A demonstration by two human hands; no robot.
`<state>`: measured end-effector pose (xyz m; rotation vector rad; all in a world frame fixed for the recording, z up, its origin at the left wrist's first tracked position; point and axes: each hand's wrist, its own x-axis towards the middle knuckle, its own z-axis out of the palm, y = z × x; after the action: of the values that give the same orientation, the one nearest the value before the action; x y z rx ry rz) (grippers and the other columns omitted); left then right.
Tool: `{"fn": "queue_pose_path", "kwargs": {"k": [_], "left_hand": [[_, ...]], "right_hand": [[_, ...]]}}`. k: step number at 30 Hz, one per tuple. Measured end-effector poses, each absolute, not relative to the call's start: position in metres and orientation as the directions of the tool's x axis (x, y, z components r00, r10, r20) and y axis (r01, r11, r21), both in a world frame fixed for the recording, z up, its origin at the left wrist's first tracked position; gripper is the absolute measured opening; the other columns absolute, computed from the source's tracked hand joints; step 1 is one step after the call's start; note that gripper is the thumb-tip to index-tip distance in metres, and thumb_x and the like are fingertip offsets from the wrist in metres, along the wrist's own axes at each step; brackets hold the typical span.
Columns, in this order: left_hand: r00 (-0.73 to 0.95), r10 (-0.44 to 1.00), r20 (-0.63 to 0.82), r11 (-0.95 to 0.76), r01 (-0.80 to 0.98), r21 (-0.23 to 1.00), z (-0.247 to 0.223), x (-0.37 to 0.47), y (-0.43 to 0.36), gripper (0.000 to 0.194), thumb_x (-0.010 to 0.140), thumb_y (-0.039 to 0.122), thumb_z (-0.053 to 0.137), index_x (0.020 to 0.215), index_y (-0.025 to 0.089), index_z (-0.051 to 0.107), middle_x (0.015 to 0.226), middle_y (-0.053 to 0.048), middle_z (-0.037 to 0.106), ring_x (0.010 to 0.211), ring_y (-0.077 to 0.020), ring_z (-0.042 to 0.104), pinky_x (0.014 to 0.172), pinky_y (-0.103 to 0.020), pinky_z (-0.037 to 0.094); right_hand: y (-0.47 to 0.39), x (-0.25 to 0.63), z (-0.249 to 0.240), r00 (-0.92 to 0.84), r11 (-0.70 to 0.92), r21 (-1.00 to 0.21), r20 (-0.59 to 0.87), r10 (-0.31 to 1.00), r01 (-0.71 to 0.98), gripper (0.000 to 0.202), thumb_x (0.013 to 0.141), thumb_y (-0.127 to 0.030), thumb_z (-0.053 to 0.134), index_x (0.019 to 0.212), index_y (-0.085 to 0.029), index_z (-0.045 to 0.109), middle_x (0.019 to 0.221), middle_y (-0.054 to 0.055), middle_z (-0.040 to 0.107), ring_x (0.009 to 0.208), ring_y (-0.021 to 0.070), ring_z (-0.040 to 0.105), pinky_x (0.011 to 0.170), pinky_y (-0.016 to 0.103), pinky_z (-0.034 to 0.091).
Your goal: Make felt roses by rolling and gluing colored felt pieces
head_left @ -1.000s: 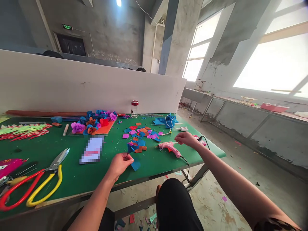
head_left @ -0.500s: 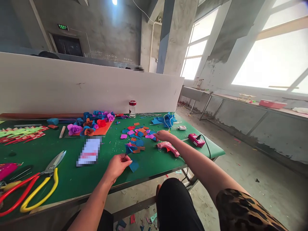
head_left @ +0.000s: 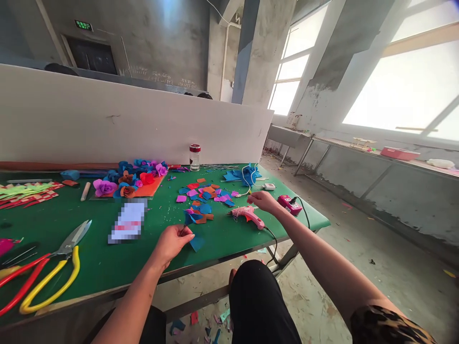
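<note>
My left hand (head_left: 175, 242) is closed in a pinch near the table's front edge. Just above its fingertips rises a small, partly formed blue paper flower (head_left: 191, 217), which seems held by a thin dark stem. A flat blue paper piece (head_left: 197, 242) lies beside the thumb. Out to the right, my right hand (head_left: 263, 200) has its fingers curled together over the back of the pink glue gun (head_left: 247, 215); whatever they hold, if anything, is hidden. Loose blue, purple, orange and red paper petals (head_left: 206, 193) are scattered between the hands.
Finished paper flowers (head_left: 132, 179) sit at the back left. Large shears (head_left: 68, 253) with red and yellow handles and a phone (head_left: 128, 222) lie left. A lidded glass jar (head_left: 194, 157) stands by the white partition (head_left: 143, 119). A pink power box (head_left: 289, 204) trails a black cord.
My right hand has moved right, from the petals to above the rear of the glue gun. My left hand keeps its pinch in place. The view has shifted slightly.
</note>
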<state>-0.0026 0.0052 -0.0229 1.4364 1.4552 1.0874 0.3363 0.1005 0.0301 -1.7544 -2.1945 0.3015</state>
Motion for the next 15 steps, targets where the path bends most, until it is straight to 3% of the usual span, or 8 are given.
{"fn": "queue_pose_path", "kwargs": {"k": [6,9,11,15], "left_hand": [[-0.058,0.998,0.035,-0.016,0.313,0.950,-0.023,-0.002,0.006,0.024,0.050,0.040,0.074,0.056,0.019,0.064,0.058,0.000,0.063,0.061,-0.0172,0.056,0.063,-0.028,0.042],[-0.049,0.998,0.034,-0.018,0.300,0.954,-0.021,-0.002,0.003,0.024,0.051,0.040,0.072,0.056,0.019,0.063,0.059,-0.001,0.063,0.063,-0.0180,0.057,0.065,-0.029,0.043],[-0.037,0.999,0.031,-0.019,0.298,0.954,-0.021,-0.002,0.001,0.024,0.052,0.041,0.071,0.057,0.019,0.063,0.061,-0.001,0.064,0.064,-0.0185,0.058,0.067,-0.030,0.043],[-0.037,0.999,0.012,0.001,0.330,0.944,-0.020,-0.003,0.000,0.024,0.053,0.041,0.070,0.058,0.019,0.062,0.061,-0.001,0.064,0.065,-0.0190,0.057,0.067,-0.030,0.042]], "right_hand": [[0.130,0.283,0.025,-0.270,0.258,-0.274,-0.007,0.963,0.926,0.045,0.102,-0.042,0.044,0.085,-0.018,0.078,0.090,0.007,0.076,0.091,0.0224,0.069,0.083,0.031,0.051],[0.149,0.258,0.024,-0.267,0.245,-0.243,-0.059,0.962,0.939,0.029,0.099,-0.039,0.055,0.110,-0.016,0.069,0.113,0.009,0.069,0.100,0.0227,0.067,0.089,0.041,0.054],[0.160,0.247,0.022,-0.262,0.241,-0.241,-0.058,0.963,0.940,0.033,0.097,-0.035,0.060,0.125,-0.017,0.060,0.126,0.010,0.062,0.106,0.0227,0.065,0.090,0.044,0.056],[0.175,0.237,0.022,-0.290,0.289,-0.276,0.038,0.956,0.917,0.034,0.097,-0.034,0.061,0.127,-0.018,0.059,0.128,0.010,0.061,0.107,0.0236,0.064,0.090,0.044,0.056]]}}
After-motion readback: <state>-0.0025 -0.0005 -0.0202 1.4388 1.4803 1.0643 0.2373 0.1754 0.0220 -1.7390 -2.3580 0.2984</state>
